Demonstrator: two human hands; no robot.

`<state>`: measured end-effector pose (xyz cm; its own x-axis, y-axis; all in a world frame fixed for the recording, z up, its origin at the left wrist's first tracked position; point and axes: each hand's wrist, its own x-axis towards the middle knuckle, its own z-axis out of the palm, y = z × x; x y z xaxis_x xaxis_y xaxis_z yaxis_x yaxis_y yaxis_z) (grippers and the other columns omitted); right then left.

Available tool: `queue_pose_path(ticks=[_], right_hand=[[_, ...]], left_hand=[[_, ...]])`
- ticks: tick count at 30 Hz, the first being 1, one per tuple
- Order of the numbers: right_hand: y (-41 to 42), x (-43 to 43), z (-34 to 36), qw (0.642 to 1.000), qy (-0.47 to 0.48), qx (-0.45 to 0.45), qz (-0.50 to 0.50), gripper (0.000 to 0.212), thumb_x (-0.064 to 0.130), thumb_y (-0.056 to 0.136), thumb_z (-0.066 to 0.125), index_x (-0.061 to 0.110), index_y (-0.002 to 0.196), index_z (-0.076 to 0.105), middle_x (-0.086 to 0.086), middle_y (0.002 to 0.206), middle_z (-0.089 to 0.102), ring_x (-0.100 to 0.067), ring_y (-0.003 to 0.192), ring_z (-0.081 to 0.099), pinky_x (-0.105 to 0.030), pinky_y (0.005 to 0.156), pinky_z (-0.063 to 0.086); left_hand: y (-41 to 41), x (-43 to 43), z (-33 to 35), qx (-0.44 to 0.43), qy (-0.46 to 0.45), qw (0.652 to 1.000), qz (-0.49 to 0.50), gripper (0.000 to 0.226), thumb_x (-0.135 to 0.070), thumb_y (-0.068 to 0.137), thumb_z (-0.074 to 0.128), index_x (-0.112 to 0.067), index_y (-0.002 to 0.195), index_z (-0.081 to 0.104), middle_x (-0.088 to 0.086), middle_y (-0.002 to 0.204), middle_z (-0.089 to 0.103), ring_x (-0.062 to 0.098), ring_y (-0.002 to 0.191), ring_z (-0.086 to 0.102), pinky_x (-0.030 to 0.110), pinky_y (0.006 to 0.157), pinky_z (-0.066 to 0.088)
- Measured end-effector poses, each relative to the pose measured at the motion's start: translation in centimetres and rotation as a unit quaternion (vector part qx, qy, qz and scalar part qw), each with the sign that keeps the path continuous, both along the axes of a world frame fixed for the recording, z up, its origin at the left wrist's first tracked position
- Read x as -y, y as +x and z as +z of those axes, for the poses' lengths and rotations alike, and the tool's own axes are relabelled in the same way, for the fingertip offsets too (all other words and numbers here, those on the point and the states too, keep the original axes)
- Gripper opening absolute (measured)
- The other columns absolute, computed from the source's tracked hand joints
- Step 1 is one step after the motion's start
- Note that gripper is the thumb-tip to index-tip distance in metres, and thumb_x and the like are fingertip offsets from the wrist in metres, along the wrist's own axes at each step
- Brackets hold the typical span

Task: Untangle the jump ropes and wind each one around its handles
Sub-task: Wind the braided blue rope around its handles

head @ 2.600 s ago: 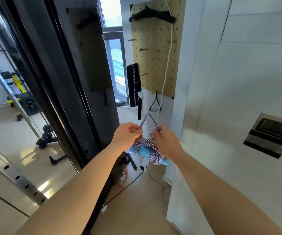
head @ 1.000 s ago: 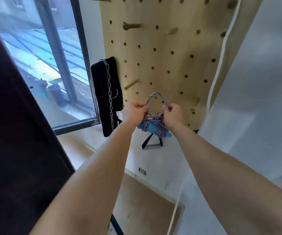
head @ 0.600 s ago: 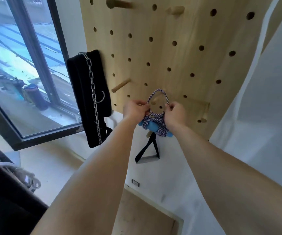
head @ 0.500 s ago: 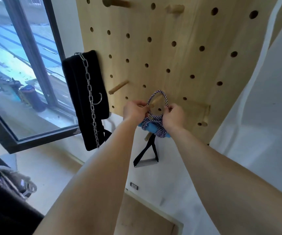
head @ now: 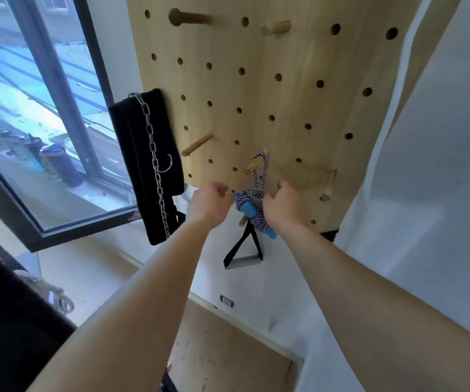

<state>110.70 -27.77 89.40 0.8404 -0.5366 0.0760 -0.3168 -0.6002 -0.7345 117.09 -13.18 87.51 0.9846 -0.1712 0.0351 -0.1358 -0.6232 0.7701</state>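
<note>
Rope [head: 257, 222], wound on blue handles [head: 247, 211], hangs by its loop from a low peg [head: 252, 166]. The left hand [head: 209, 202] is loosely curled beside it, holding nothing. The right hand [head: 282, 206] touches it; grip unclear. Probably light and floppy: lift by the handles.

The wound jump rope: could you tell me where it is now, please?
In the head view, mid-frame, the jump rope hangs by its loop from a wooden peg low on the pegboard, between the left hand and right hand.
</note>
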Motion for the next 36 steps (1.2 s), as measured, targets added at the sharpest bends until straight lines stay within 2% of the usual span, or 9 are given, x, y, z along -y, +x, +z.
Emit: queue_pose_path(ticks=[4,9,14,19,22,26,29,33,36], right_hand=[[-4.1,-1.9,1.3,0.997,-0.029,-0.049,0.060,0.032,0.025,0.095,0.050,0.011,0.124,0.051,-0.010,0.113,0.058,-0.028,0.094,0.058,-0.039,0.077,0.052],[-11.1,-4.7,3.2,0.981,-0.121,-0.065,0.135,0.041,0.023,0.095,0.048,0.010,0.134,0.046,-0.012,0.130,0.048,-0.030,0.112,0.052,-0.038,0.089,0.044],[-21.1,-7.3,4.3,0.973,-0.142,-0.084,0.159,0.047,0.025,0.096,0.045,0.011,0.140,0.040,-0.011,0.140,0.040,-0.032,0.123,0.045,-0.042,0.098,0.042],[-35.0,-9.5,4.4,0.966,-0.162,-0.082,0.185,0.045,0.023,0.094,0.045,0.007,0.137,0.041,-0.015,0.142,0.039,-0.034,0.126,0.042,-0.042,0.098,0.040],[-45.6,-10.5,5.0,0.963,-0.172,-0.069,0.193,0.048,0.024,0.094,0.045,0.006,0.138,0.041,-0.015,0.144,0.039,-0.034,0.129,0.041,-0.043,0.098,0.041],[-59.2,-11.0,6.6,0.953,-0.199,-0.080,0.215,0.048,0.025,0.093,0.047,0.005,0.136,0.041,-0.017,0.141,0.042,-0.036,0.129,0.040,-0.044,0.099,0.043],[-66.6,-11.1,9.1,0.946,-0.205,-0.086,0.235,0.053,0.025,0.094,0.049,0.006,0.142,0.037,-0.015,0.145,0.039,-0.035,0.131,0.039,-0.044,0.099,0.042],[-74.1,-10.7,12.2,0.947,-0.190,-0.085,0.243,0.054,0.026,0.096,0.049,0.010,0.145,0.035,-0.012,0.147,0.038,-0.034,0.132,0.039,-0.044,0.100,0.042],[-78.4,-10.5,13.0,0.946,-0.193,-0.100,0.241,0.050,0.026,0.097,0.049,0.012,0.143,0.039,-0.012,0.144,0.041,-0.033,0.131,0.040,-0.042,0.099,0.042]], left_hand=[[-4.8,-2.3,0.8,-0.011,0.087,0.996,-0.008,0.049,-0.038,0.094,0.057,-0.022,0.139,0.051,0.002,0.134,0.060,0.023,0.119,0.057,0.033,0.096,0.046],[-12.2,-4.6,2.6,-0.015,0.160,0.987,-0.022,0.054,-0.037,0.094,0.055,-0.021,0.144,0.044,0.005,0.138,0.056,0.026,0.120,0.056,0.035,0.093,0.048],[-22.9,-7.1,4.4,0.000,0.190,0.982,-0.016,0.053,-0.036,0.093,0.056,-0.018,0.142,0.046,0.008,0.134,0.057,0.029,0.118,0.056,0.039,0.092,0.051],[-38.0,-10.0,5.6,0.016,0.216,0.976,0.008,0.050,-0.036,0.094,0.056,-0.020,0.141,0.046,0.005,0.133,0.057,0.026,0.115,0.057,0.039,0.092,0.052],[-49.5,-12.1,6.3,0.015,0.203,0.979,0.027,0.041,-0.030,0.093,0.054,-0.016,0.132,0.051,0.002,0.115,0.058,0.020,0.097,0.060,0.035,0.085,0.053],[-64.7,-13.8,7.5,-0.012,0.205,0.978,0.034,0.047,-0.031,0.091,0.055,-0.015,0.135,0.048,0.006,0.126,0.057,0.022,0.095,0.063,0.040,0.086,0.055],[-72.5,-14.2,9.2,-0.035,0.201,0.979,0.025,0.049,-0.030,0.091,0.051,-0.012,0.136,0.047,0.005,0.115,0.060,0.018,0.089,0.061,0.031,0.071,0.052],[-79.2,-14.4,11.8,-0.047,0.208,0.977,0.006,0.060,-0.033,0.097,0.051,-0.014,0.150,0.033,0.007,0.143,0.049,0.023,0.117,0.055,0.028,0.085,0.042],[-82.4,-14.3,12.7,-0.056,0.192,0.980,-0.012,0.060,-0.031,0.097,0.050,-0.013,0.151,0.031,0.008,0.145,0.048,0.022,0.115,0.053,0.030,0.088,0.040]])
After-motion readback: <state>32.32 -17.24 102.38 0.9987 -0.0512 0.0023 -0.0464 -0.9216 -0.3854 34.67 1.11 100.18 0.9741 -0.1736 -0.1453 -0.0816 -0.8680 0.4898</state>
